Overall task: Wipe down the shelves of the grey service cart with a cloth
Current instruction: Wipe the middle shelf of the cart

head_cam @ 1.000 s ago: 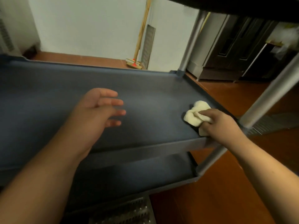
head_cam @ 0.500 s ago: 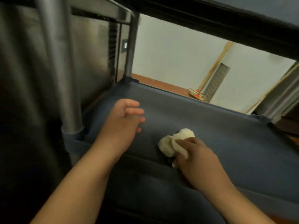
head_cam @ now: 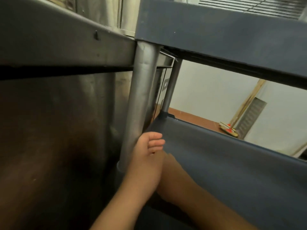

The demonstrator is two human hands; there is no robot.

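Near shelf's 9 o'clock corner: left hand [head_cam: 146,156], fingers straight and together, beside metal post [head_cam: 141,103]. Right hand hidden behind it; grip indeterminable. Cloth not visible. Middle shelf [head_cam: 232,166] of cart: corner likely needed firm strokes along rim.

This looks like the back room of a commercial kitchen or food-service site. A grey plastic service cart [head_cam: 232,171] with round metal posts [head_cam: 141,97] stands hard against a stainless-steel unit [head_cam: 58,52] with a dull, scuffed front, the kind found in catering. Beyond the cart, plain white walls [head_cam: 207,93] meet a reddish-brown floor [head_cam: 196,117], and a wooden-handled broom [head_cam: 228,128] leans in the corner beside a louvred vent panel [head_cam: 252,113].
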